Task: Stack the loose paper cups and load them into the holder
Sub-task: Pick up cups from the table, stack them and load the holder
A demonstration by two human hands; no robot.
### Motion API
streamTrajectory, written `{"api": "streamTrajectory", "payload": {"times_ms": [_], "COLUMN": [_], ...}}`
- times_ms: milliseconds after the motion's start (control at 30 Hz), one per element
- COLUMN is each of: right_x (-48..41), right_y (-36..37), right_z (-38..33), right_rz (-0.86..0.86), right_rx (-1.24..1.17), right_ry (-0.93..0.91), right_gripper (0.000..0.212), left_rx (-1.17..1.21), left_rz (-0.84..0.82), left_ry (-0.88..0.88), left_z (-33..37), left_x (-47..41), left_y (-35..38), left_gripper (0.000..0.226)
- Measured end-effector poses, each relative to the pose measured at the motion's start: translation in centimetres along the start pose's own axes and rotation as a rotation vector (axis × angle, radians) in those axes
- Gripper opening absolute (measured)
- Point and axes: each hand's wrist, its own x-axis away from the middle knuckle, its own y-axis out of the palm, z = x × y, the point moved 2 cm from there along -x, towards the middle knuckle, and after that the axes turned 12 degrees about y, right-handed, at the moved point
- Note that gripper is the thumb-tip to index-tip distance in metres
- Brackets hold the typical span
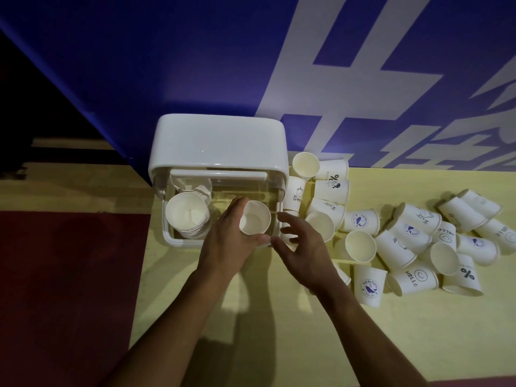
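A white holder (217, 141) with a clear front stands against the blue wall, its lid raised. Inside its left part a stack of white paper cups (187, 215) sits mouth up. My left hand (229, 241) grips one white paper cup (254, 217), mouth up, over the holder's front right part. Just right of that cup hovers my right hand (298, 247), fingers spread and holding nothing. Several loose printed cups (402, 241) lie tipped over on the yellow table to the right.
The yellow table (251, 317) ends on the left at a dark red floor area (69, 289). A blue wall with white lettering (335, 79) rises right behind the holder. More loose cups (321, 188) crowd the holder's right side.
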Motion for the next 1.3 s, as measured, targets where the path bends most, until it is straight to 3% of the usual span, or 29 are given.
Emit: {"api": "streamTrajectory", "payload": {"times_ms": [233,433,600,867,1033,1167,1300], "right_x": [-0.3,0.9,3.5,5.9,5.7,5.5,4.8], "right_y": [-0.8,-5.1,-11.5,-25.4,-34.6,-39.6,-43.8], "right_z": [0.0,1.8,4.8,12.0,18.2,22.7,27.4], "right_rz": [0.007,0.072,0.171,0.382,0.443,0.464,0.489], "right_rx": [0.048,0.060,-0.015,-0.110,-0.145,-0.131,-0.131], "right_ry": [-0.011,0.084,0.178,0.284,0.334,0.393,0.458], "right_gripper": [0.056,0.056,0.054,0.045,0.042,0.044,0.044], "left_rx": [0.018,-0.048,-0.029,-0.133,-0.313,-0.462,-0.667], "left_rz": [0.021,0.056,-0.044,-0.294,-0.505,-0.560,-0.655], "left_ry": [0.039,0.113,0.279,0.508,0.586,0.642,0.815], "left_z": [-0.3,2.1,8.4,20.3,27.8,31.9,34.8], "left_x": [2.3,5.8,5.0,-3.0,-8.9,-13.3,-17.5], "left_y": [-0.8,-0.9,2.4,14.6,25.8,32.8,39.2], "left_gripper": [0.103,0.086,0.068,0.066,0.070,0.071,0.070]}}
